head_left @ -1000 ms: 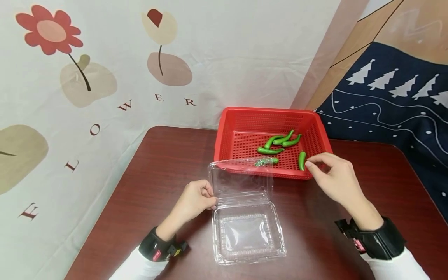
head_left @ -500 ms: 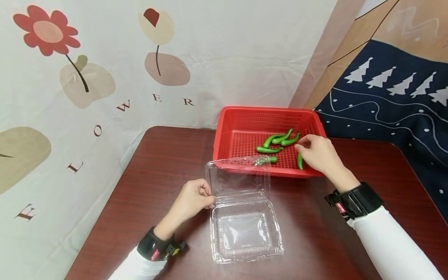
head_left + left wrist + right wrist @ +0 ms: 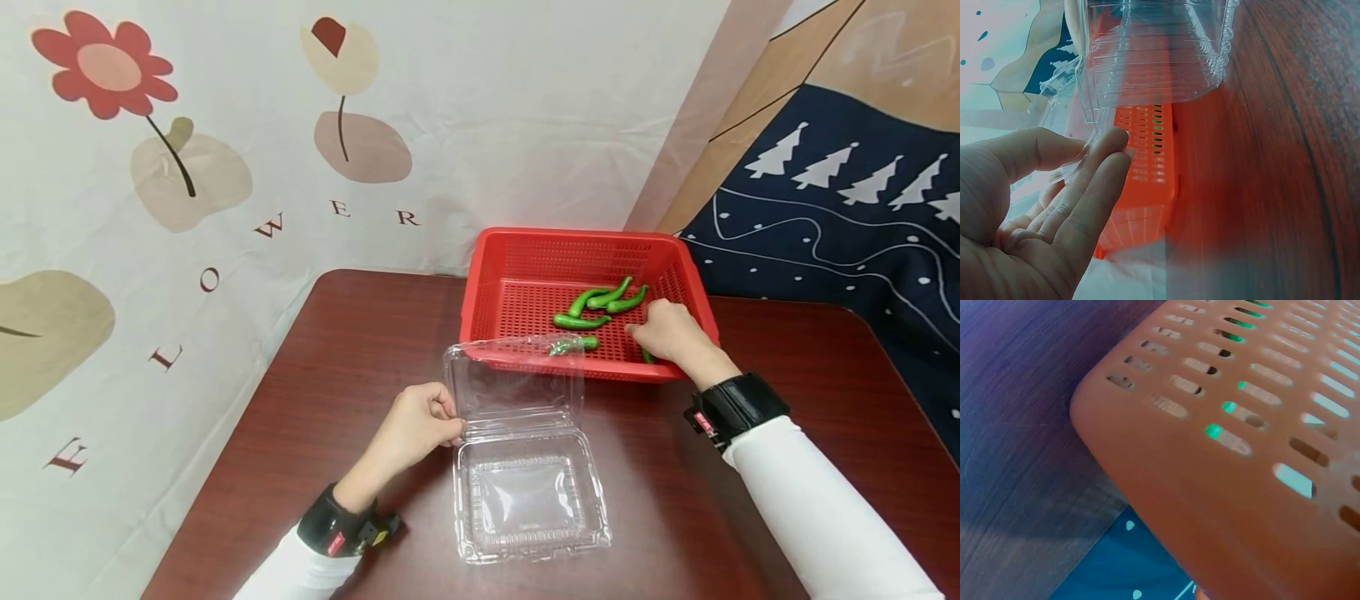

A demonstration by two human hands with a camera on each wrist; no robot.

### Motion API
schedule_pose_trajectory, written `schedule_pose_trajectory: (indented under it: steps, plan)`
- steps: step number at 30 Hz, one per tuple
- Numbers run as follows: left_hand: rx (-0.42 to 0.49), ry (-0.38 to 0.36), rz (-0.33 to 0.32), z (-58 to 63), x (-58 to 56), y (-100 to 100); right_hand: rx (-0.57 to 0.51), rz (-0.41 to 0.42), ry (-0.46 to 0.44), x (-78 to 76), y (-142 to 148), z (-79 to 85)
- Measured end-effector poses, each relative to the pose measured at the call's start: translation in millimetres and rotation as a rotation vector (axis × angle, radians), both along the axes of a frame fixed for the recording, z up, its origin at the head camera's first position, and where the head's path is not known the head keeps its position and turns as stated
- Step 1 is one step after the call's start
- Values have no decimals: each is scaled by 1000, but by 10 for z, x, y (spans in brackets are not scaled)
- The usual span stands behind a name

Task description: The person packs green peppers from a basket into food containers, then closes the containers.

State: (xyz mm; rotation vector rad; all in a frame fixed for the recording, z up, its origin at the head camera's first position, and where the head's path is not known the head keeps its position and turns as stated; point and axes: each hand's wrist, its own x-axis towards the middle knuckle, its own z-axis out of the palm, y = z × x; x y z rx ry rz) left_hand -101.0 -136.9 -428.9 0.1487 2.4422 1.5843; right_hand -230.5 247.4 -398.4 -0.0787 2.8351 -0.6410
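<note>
My left hand (image 3: 415,425) pinches the left edge of a clear plastic clamshell box (image 3: 532,500), near its hinge. The box lies on the table with its lid (image 3: 517,383) raised. In the left wrist view, the thumb and fingers (image 3: 1094,181) hold the thin plastic rim. My right hand (image 3: 670,333) reaches down inside the red basket (image 3: 487,283), over a green chili pepper (image 3: 647,356) in the front right corner. Its fingertips are hidden in the head view, so their hold on the pepper cannot be told. Several other green chili peppers (image 3: 581,322) lie on the basket's floor.
The basket's perforated wall (image 3: 1166,462) fills much of the right wrist view, with bits of green behind its slots. A brown wooden table (image 3: 360,333) bears everything. Printed cloths (image 3: 540,125) hang right behind it.
My right hand has gone from the basket's right front rim up over it, then down inside onto the corner pepper. My left hand and the clamshell box have stayed put.
</note>
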Motion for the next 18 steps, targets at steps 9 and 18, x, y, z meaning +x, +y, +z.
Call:
schedule_pose_trajectory:
  steps: [9,18]
  plan:
    - [11,-6,10,-6,0,-18,76,17,-16,-79,-56,-48]
    - [23,-5,9,-24,-11,-30,103,32,-26,-130,-49,-116]
